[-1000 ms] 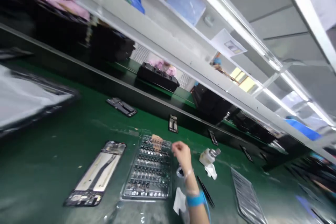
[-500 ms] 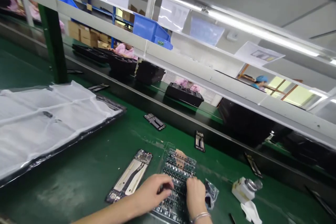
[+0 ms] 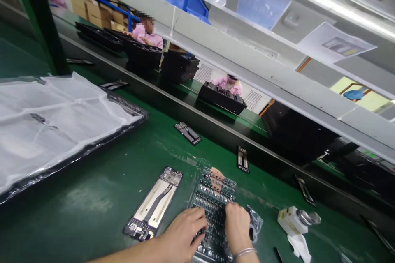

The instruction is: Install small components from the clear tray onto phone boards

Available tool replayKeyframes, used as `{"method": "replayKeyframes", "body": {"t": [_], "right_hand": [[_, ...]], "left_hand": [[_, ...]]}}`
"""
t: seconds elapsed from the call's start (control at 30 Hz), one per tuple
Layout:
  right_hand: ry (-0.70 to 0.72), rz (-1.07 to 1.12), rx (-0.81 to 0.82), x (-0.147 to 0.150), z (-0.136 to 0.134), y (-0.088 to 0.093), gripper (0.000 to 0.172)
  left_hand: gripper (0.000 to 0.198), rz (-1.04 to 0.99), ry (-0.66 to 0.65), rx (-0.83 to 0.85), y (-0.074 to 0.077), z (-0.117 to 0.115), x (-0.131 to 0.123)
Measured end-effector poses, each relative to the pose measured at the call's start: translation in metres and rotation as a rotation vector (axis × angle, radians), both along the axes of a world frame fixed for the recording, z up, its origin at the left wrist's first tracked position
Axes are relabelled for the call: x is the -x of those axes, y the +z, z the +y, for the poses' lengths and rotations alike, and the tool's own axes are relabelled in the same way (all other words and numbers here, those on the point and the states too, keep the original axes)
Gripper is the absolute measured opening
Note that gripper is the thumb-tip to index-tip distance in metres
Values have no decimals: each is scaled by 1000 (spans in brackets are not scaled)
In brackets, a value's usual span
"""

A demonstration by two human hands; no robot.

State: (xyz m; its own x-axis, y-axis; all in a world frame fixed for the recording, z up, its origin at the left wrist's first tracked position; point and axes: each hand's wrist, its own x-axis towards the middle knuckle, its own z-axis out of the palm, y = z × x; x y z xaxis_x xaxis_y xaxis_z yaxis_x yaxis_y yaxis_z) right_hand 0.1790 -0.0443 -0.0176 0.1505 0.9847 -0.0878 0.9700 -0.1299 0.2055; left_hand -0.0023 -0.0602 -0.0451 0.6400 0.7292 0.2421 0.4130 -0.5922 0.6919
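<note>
A clear plastic tray [image 3: 216,197] with rows of small dark metallic parts lies on the green bench, a strip of tan tape near its far end. Over its left side is my left hand [image 3: 185,230], fingers curled and thumb apart from them, the fingertips at the parts. At the tray's right side my right hand [image 3: 237,226] is closed in a pinch; what it holds is hidden by the fingers. A bracelet [image 3: 245,252] circles that wrist. Left of the tray lies an opened phone frame [image 3: 156,203] with a black flex cable down its pale middle.
More phone frames lie along the conveyor side, one [image 3: 187,133] left and another [image 3: 243,159] right. A white bottle [image 3: 293,220] with a metal top stands right, by a white cloth [image 3: 299,246]. A film-covered tray [image 3: 61,119] fills the left. Co-workers [image 3: 145,33] sit beyond.
The camera view has tipped downward and shifted a little. My left fingers have come down onto the tray's parts. My right hand stays closed at the tray's right side.
</note>
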Motion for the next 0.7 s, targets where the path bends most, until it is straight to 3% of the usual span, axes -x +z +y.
{"method": "replayKeyframes", "body": {"t": [0.1,0.23,0.3,0.4,0.53,0.6,0.7], "right_hand": [[-39,-29,-10,2,0,10,30],[-60,10,-76,1,-12,23,24],[-47,208,-133,5,-26,20,19],[0,781,-195,16,-51,0,15],[-149,1290,-221,34,-73,-18,24],[-227,1443,-204,38,-73,-13,31],[-232,1488,-208,39,-68,7,30]], "left_hand": [[13,-7,-4,8,1,-1,1],[15,-13,-34,-26,10,-1,6],[15,-13,-63,-89,15,-2,9],[11,17,-113,-213,17,-3,11],[8,66,-181,-308,10,-3,11],[11,54,-194,-282,9,-2,11],[19,-50,-143,-64,11,2,12]]}}
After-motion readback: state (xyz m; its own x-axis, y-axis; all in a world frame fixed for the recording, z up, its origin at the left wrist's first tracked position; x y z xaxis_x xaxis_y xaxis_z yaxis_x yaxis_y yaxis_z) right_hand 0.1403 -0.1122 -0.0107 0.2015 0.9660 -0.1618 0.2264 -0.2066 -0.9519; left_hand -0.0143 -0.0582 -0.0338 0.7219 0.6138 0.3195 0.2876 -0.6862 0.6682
